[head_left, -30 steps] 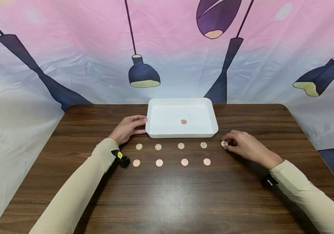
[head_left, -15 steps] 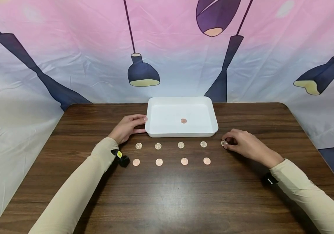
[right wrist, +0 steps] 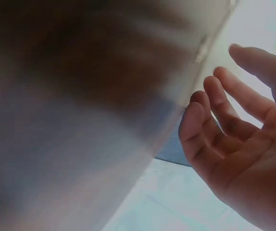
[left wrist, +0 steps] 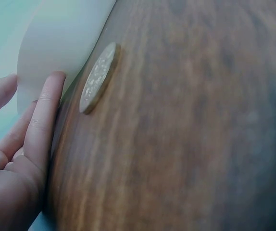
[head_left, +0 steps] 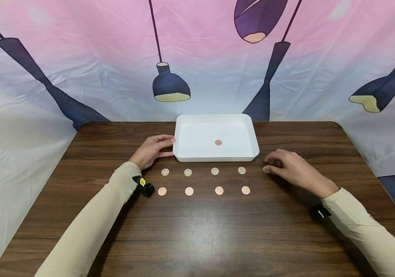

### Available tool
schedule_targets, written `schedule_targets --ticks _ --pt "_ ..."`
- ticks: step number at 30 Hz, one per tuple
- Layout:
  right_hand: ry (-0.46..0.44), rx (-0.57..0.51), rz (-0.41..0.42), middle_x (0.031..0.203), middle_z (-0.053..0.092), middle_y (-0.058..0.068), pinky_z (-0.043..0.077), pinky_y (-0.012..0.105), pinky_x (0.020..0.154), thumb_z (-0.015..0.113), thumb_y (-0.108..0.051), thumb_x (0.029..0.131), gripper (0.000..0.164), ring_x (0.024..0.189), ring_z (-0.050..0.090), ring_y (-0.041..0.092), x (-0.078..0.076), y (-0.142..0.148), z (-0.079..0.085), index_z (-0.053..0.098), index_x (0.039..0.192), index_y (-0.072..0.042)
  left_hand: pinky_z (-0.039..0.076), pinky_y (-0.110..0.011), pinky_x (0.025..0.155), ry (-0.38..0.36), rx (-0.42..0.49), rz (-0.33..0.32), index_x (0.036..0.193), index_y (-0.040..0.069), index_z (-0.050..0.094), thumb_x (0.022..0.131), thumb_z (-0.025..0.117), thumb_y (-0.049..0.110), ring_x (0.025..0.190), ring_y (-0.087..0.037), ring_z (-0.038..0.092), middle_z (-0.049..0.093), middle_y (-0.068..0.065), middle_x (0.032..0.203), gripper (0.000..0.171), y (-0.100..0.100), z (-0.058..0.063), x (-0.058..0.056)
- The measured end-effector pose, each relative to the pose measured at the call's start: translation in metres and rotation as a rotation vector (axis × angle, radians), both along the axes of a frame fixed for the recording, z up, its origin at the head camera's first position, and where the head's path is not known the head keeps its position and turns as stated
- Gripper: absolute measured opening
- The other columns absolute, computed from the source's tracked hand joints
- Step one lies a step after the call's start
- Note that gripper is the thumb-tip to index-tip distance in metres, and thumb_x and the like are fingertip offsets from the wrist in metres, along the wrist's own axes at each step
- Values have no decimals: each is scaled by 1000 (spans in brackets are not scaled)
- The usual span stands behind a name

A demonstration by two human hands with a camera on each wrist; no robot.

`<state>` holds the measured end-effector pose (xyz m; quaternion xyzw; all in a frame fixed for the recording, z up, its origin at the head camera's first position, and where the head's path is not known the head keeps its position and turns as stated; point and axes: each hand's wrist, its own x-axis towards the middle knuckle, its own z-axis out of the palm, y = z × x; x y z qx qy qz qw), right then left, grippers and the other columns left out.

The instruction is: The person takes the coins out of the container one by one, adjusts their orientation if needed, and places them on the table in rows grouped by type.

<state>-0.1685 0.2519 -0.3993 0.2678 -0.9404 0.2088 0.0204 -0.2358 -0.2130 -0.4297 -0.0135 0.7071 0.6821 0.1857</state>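
Note:
In the head view my left hand touches the left side of a white tray, its fingers fairly straight. The left wrist view shows those fingertips against the tray's pale wall, with a coin lying close by on the wood. A copper-coloured coin lies inside the tray. My right hand hovers at the right end of the back row, thumb tip overlapping a silvery coin. In the right wrist view, that hand's thumb and fingers stand apart, nothing between them.
Two rows of coins lie in front of the tray: paler ones such as this coin behind, copper-coloured ones such as this coin in front. The brown wooden table meets a printed cloth backdrop at its far edge.
My right hand's fingers have lifted and spread from the silvery coin, which stays on the table. The left hand and the tray hold their place; the head view has shifted slightly.

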Motion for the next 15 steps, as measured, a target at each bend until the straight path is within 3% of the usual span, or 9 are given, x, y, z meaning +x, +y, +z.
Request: schedule_targets --ticks 4,8,15 --pt "80 -102 7 90 66 -2 54 31 67 79 -8 96 19 79 59 12 -5 -11 14 76 115 -6 64 -34 99 2 3 -2 157 1 46 107 67 26 136 -32 57 46 -17 158 60 0 1 0" --pt "90 -182 15 96 68 3 59 37 71 77 -8 98 25 84 63 15 -14 -28 28 73 122 -4 64 -34 99 -1 0 -1 157 1 47 107 67 25 135 -32 57 46 -17 158 59 1 1 0" --pt "-35 -193 20 118 69 21 61 50 86 76 -11 99 35 102 68 33 -34 -67 42 67 132 -1 63 -35 99 0 7 13 155 1 49 106 68 23 133 -31 59 49 -17 156 57 1 1 2"
